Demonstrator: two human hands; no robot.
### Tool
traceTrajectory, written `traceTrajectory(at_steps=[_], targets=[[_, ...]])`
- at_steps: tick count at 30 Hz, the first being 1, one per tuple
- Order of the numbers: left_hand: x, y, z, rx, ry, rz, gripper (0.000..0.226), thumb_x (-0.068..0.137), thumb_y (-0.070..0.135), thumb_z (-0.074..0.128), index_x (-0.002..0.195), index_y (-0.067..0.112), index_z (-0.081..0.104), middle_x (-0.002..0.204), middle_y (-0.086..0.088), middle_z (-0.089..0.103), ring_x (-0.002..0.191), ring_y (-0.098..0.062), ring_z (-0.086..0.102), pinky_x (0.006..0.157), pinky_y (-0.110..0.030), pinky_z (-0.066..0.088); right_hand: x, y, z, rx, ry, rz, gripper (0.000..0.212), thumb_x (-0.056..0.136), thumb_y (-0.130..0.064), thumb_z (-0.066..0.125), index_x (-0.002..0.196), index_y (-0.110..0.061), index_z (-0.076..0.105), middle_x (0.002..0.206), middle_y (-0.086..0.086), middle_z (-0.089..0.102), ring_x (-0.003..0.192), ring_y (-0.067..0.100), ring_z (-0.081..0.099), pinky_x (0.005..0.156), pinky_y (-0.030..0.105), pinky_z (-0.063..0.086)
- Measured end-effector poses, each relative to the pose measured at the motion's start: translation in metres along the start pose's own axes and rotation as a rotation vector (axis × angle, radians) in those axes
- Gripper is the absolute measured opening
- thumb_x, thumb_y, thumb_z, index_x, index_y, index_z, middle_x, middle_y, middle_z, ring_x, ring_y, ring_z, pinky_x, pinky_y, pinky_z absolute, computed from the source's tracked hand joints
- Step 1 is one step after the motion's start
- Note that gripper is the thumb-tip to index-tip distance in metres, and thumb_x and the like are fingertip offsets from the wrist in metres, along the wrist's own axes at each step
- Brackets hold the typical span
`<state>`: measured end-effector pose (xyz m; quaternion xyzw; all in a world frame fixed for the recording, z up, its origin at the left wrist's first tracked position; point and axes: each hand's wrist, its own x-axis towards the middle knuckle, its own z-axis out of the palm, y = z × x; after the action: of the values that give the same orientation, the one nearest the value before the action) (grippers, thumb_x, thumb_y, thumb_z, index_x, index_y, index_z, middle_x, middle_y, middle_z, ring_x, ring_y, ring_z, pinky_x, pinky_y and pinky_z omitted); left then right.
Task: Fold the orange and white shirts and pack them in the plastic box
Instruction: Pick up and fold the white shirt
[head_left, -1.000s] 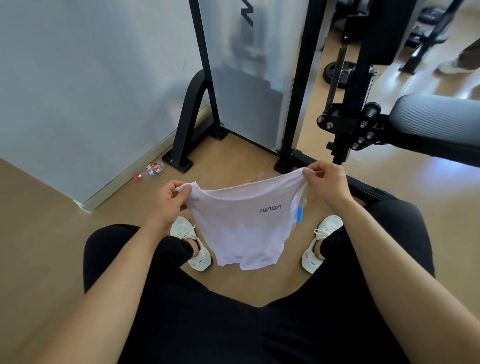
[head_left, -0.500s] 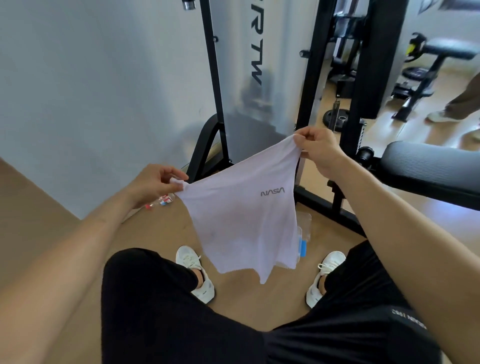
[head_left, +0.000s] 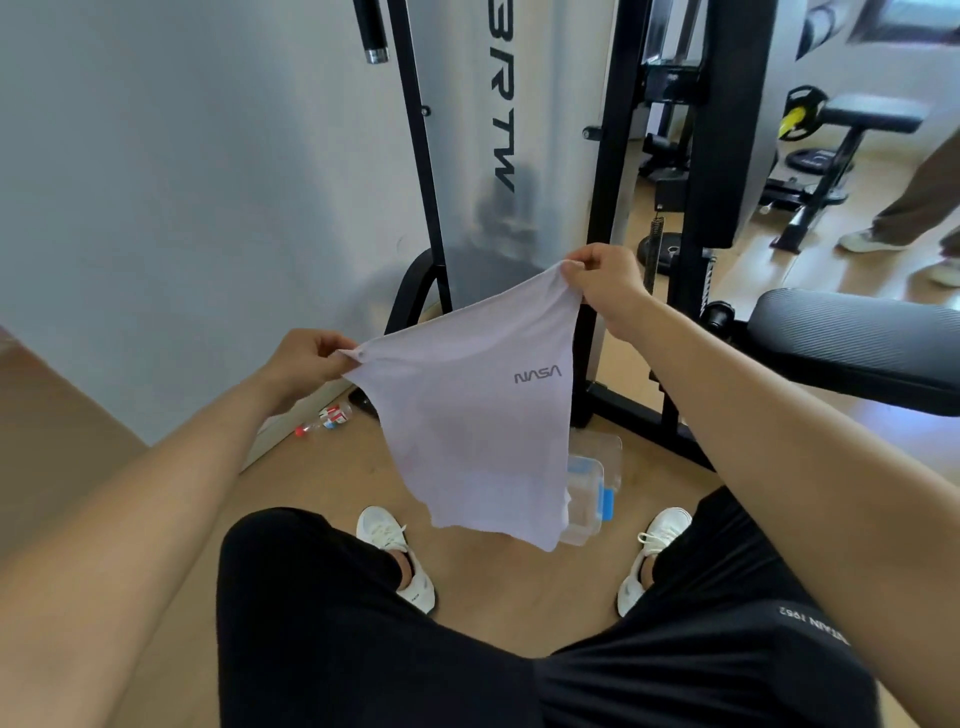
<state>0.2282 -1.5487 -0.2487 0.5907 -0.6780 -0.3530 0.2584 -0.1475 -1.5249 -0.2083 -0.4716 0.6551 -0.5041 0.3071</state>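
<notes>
Shirt print: "NASA" in dark grey letters, read on the white shirt (head_left: 467, 415), near its right edge.
Machine panel: large black letters ran vertically down the frosted panel (head_left: 498, 156) of the gym machine; "3RTW" was what showed, top letter cut by the frame edge, so the full word could not be told.
Shorts print: small white text on the black shorts (head_left: 727, 649), right leg, upside down to the camera; looked like "...TAIN 1952", start cut off.
Bottle label: red and white label on the bottle (head_left: 324, 421) on the floor, too small to read.
</notes>
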Motion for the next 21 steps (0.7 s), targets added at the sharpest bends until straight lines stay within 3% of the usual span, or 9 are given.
traceTrajectory(at_steps=[4, 7, 10, 13, 18, 21], targets=[[0.005, 0.011, -0.002, -0.105, 0.048, -0.011, 0.013, 0.08, 0.007, 0.081, 0.09, 0.004, 0.073, 0.084, -0.008, 0.068, 0.079, -0.016, 0.062, 0.08, -0.028, 0.052, 0.001, -0.003, -0.008, 0.041, 0.008, -0.034, 0.01, 0.091, -0.013, 0.071, 0.1, -0.01, 0.072, 0.092, 0.001, 0.066, 0.093, 0.018, 0.065, 0.094, 0.037, 0.058], [0.005, 0.019, -0.01, -0.424, -0.041, -0.049, 0.014, 0.086, 0.006, 0.074, 0.099, 0.003, 0.071, 0.092, -0.006, 0.073, 0.087, -0.016, 0.07, 0.084, -0.026, 0.059, 0.004, 0.0, -0.015, 0.137, 0.06, -0.049, 0.005, 0.093, -0.014, 0.07, 0.095, -0.018, 0.071, 0.096, 0.005, 0.07, 0.095, 0.02, 0.068, 0.093, 0.038, 0.059], [0.004, 0.021, -0.008, -0.484, -0.088, -0.099, 0.024, 0.088, 0.019, 0.072, 0.105, 0.002, 0.072, 0.101, -0.007, 0.076, 0.09, -0.014, 0.074, 0.081, -0.024, 0.061, 0.003, 0.014, -0.015, -0.023, 0.023, -0.019, 0.003, 0.094, -0.014, 0.068, 0.091, -0.016, 0.069, 0.101, 0.013, 0.071, 0.099, 0.03, 0.069, 0.09, 0.046, 0.06], [0.007, 0.018, 0.001, -0.536, 0.044, -0.148, 0.019, 0.091, 0.022, 0.071, 0.097, 0.004, 0.071, 0.099, -0.009, 0.073, 0.085, -0.016, 0.072, 0.082, -0.027, 0.061, 0.002, 0.023, -0.015, -0.025, 0.056, 0.025, 0.006, 0.092, -0.017, 0.07, 0.088, -0.02, 0.068, 0.099, 0.009, 0.069, 0.098, 0.028, 0.068, 0.089, 0.047, 0.06], [0.012, 0.021, 0.003, -0.663, 0.206, -0.134, 0.015, 0.09, 0.019, 0.073, 0.099, 0.007, 0.072, 0.104, -0.009, 0.072, 0.096, -0.023, 0.069, 0.084, -0.033, 0.059, 0.0, 0.019, -0.013, 0.056, 0.079, 0.036, 0.005, 0.09, -0.017, 0.074, 0.093, -0.016, 0.07, 0.098, 0.006, 0.07, 0.098, 0.026, 0.069, 0.09, 0.044, 0.06], [0.013, 0.034, 0.003, -0.649, 0.254, -0.125, 0.011, 0.089, 0.02, 0.075, 0.094, 0.011, 0.072, 0.101, -0.007, 0.071, 0.094, -0.024, 0.067, 0.078, -0.035, 0.058, -0.001, 0.01, -0.007, 0.119, 0.036, 0.034, 0.004, 0.09, -0.018, 0.073, 0.088, -0.018, 0.071, 0.097, 0.008, 0.07, 0.101, 0.031, 0.069, 0.091, 0.047, 0.059]])
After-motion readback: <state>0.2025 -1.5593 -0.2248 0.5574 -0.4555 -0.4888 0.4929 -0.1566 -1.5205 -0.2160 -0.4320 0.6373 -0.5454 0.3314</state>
